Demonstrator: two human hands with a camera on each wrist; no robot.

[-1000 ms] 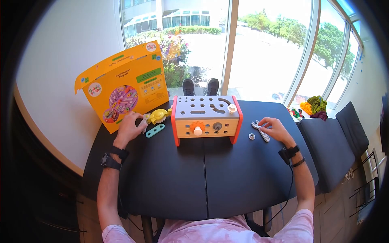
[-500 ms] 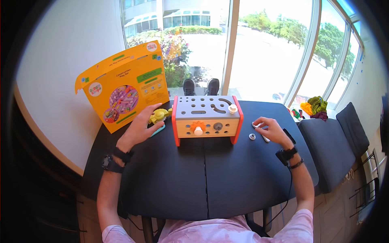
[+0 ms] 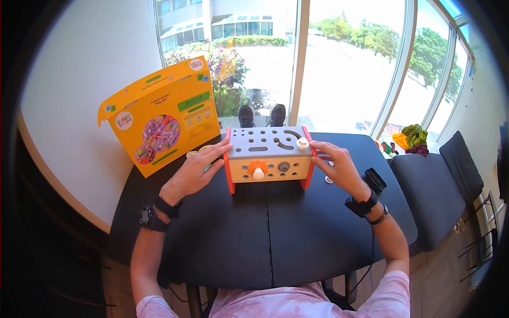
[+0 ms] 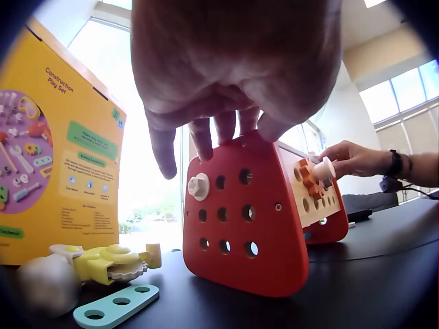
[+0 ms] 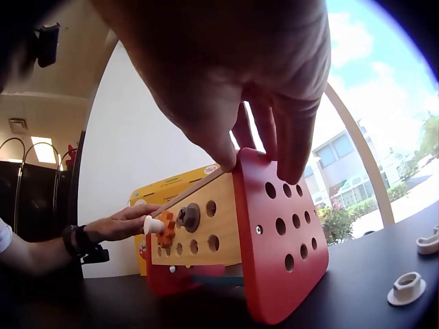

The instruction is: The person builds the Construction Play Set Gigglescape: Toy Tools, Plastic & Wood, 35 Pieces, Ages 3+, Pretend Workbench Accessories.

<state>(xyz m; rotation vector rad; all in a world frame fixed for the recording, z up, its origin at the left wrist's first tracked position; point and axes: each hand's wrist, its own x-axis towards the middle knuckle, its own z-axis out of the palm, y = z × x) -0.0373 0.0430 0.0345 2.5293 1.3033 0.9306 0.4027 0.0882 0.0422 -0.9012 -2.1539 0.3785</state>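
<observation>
A toy workbench (image 3: 268, 139) with a grey top, wooden front and red end panels stands on the black table. My left hand (image 3: 193, 172) rests its outstretched fingertips on the top edge of the left red panel (image 4: 236, 226). At the opposite end, my right hand (image 3: 339, 167) touches the top of the right red panel (image 5: 281, 233), thumb toward the front and fingers extended along the outer side. On the front sit an orange gear (image 5: 166, 228) with a white peg through it and a grey screw (image 3: 284, 167). A white bolt (image 3: 302, 143) stands in the top.
Left of the bench lie a yellow toy piece with a toothed disc (image 4: 113, 264) and a teal strip with holes (image 4: 116, 307). A yellow box (image 3: 159, 114) stands behind them. A white nut (image 5: 408, 288) and a black object (image 3: 375, 180) lie at the right.
My left hand has left the small parts and moved right to the workbench. The right hand has let go of the white wrench and moved left to the bench's other end.
</observation>
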